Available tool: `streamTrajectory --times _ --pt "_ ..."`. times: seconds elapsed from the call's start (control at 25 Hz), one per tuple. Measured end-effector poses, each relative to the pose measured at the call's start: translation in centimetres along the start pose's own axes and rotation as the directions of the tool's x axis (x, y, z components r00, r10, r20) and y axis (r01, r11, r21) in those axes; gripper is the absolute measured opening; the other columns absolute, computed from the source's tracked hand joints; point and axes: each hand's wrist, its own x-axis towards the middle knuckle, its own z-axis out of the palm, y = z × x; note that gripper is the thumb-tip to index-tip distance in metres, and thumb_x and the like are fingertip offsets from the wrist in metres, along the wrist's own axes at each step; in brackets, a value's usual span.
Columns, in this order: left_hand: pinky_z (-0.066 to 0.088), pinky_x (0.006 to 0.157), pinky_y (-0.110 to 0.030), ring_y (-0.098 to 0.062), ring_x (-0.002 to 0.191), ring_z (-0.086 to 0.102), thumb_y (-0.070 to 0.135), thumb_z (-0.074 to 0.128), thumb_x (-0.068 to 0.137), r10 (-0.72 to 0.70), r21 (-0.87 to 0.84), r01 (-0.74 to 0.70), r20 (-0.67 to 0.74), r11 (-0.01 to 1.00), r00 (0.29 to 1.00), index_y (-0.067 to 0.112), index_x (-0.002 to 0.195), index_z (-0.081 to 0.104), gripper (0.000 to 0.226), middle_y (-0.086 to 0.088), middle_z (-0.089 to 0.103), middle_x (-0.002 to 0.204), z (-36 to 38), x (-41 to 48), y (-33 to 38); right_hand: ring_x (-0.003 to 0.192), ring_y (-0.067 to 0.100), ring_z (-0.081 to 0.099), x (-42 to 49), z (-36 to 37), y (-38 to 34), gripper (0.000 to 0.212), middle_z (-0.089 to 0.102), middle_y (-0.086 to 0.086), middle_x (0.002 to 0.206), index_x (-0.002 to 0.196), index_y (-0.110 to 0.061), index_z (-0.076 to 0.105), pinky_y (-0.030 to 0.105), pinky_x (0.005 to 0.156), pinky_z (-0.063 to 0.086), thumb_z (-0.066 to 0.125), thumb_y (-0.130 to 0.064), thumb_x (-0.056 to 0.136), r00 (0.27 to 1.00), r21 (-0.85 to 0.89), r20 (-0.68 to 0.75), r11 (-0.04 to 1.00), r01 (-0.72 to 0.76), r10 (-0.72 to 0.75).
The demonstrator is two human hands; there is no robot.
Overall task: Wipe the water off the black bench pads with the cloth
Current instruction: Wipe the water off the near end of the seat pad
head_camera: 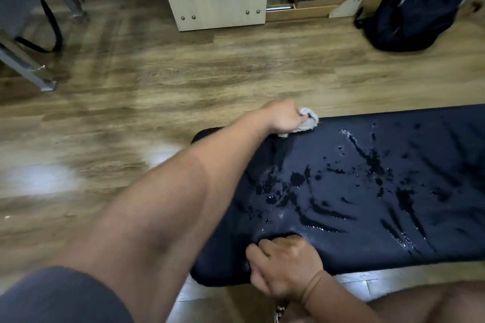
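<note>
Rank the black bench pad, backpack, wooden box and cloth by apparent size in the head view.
1. black bench pad, largest.
2. backpack and wooden box: they look alike and both are cropped by the frame edge, so unranked.
3. cloth, smallest, bunched in the left hand.

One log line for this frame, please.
left hand: grips cloth at bench pad far edge | right hand: holds near edge | water: mostly unwiped

Left hand (284, 119) grips cloth (307, 124) at the wet bench pad's (409, 139) far edge; right hand (286, 267) holds the near edge.
</note>
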Motion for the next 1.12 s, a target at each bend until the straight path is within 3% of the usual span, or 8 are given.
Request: streamTrajectory --times 0.2,0.4,0.52,0.76,0.84,0.92,1.0,1.12 --pt "0.03 0.054 -0.028 -0.028 0.076 0.052 0.031 0.044 0.102 0.028 -0.089 -0.032 -0.051 0.995 0.998 0.011 0.08 0.059 0.033 -0.008 0.057 0.072 0.8 0.4 0.9 0.042 0.018 0.045 -0.2 0.2 0.1 0.019 0.048 -0.005 0.055 0.081 -0.025 0.056 0.025 0.039 0.036 0.059 -0.037 0.067 0.999 0.005 0.036 1.0 0.017 -0.018" --pt "0.031 0.065 -0.029 -0.037 0.085 0.057 0.03 0.044 0.102 -0.008 0.142 0.016 -0.058 0.99 0.998 0.001 0.088 0.062 0.037 -0.029 0.065 0.104 -2.4 -4.3 -5.1 0.043 0.019 0.049 -0.1 -0.3 -0.2 0.016 0.05 -0.004 0.057 0.08 -0.025 0.057 0.026 0.038 0.039 0.057 -0.036 0.069 0.999 -0.006 0.043 1.0 -0.007 0.007" --pt "0.027 0.062 -0.031 -0.029 0.08 0.054 0.031 0.045 0.101 -0.006 0.374 0.049 -0.114 0.926 0.993 0.01 0.08 0.055 0.032 -0.021 0.064 0.089 -4.0 -8.2 -8.0 0.041 0.019 0.049 0.0 -0.4 -0.2 0.016 0.049 -0.003 0.055 0.078 -0.025 0.048 0.026 0.037 0.039 0.058 -0.034 0.069 1.0 0.005 -0.004 1.0 -0.002 0.002" --pt "0.048 0.09 -0.041 -0.031 0.115 0.053 0.015 0.04 0.086 0.075 0.45 0.006 -0.162 0.893 0.984 0.024 0.116 0.051 0.034 -0.005 0.052 0.124 4.3 -16.5 -10.6 0.042 0.024 0.051 0.3 -1.1 -0.5 0.019 0.052 -0.002 0.054 0.078 -0.023 0.042 0.031 0.038 0.041 0.059 -0.031 0.074 0.999 0.032 -0.022 0.999 -0.029 0.03" --pt "0.041 0.103 -0.043 -0.028 0.133 0.04 0.01 0.036 0.086 0.138 0.404 -0.049 -0.195 0.914 0.971 0.023 0.126 0.046 0.043 -0.002 0.044 0.135 8.1 -19.5 -9.9 0.041 0.025 0.052 0.2 -1.4 -0.7 0.017 0.053 -0.001 0.053 0.077 -0.022 0.043 0.029 0.038 0.039 0.057 -0.033 0.074 0.999 0.007 -0.017 0.999 -0.045 0.045" --pt "0.015 0.121 -0.034 -0.02 0.149 0.013 0.008 0.035 0.094 0.11 0.411 -0.029 -0.175 0.911 0.978 0.018 0.148 0.033 0.055 0.0 0.026 0.158 11.0 -22.4 -8.5 0.042 0.025 0.055 0.4 -2.0 -0.8 0.014 0.056 -0.001 0.053 0.075 -0.022 0.048 0.027 0.039 0.035 0.052 -0.036 0.074 0.999 -0.016 0.009 0.999 -0.052 0.052" --pt "-0.004 0.12 -0.026 -0.014 0.151 0.0 0.009 0.033 0.099 0.088 0.408 -0.016 -0.158 0.913 0.984 0.016 0.154 0.019 0.057 0.003 0.013 0.163 12.9 -24.6 -7.4 0.044 0.025 0.056 0.4 -2.4 -0.9 0.014 0.056 -0.002 0.055 0.075 -0.023 0.05 0.026 0.041 0.031 0.05 -0.036 0.073 0.997 -0.019 0.044 0.998 -0.061 0.062" --pt "-0.004 0.118 -0.025 -0.013 0.15 0.001 0.008 0.034 0.099 0.08 0.415 0.02 -0.222 0.91 0.972 0.018 0.154 0.02 0.057 0.003 0.016 0.163 14.2 -25.9 -6.8 0.06 0.022 0.059 -1.5 -2.9 -1.6 0.012 0.057 -0.005 0.067 0.081 -0.025 0.052 0.03 0.051 0.042 0.051 -0.036 0.076 0.985 0.071 0.053 0.983 -0.167 0.164"
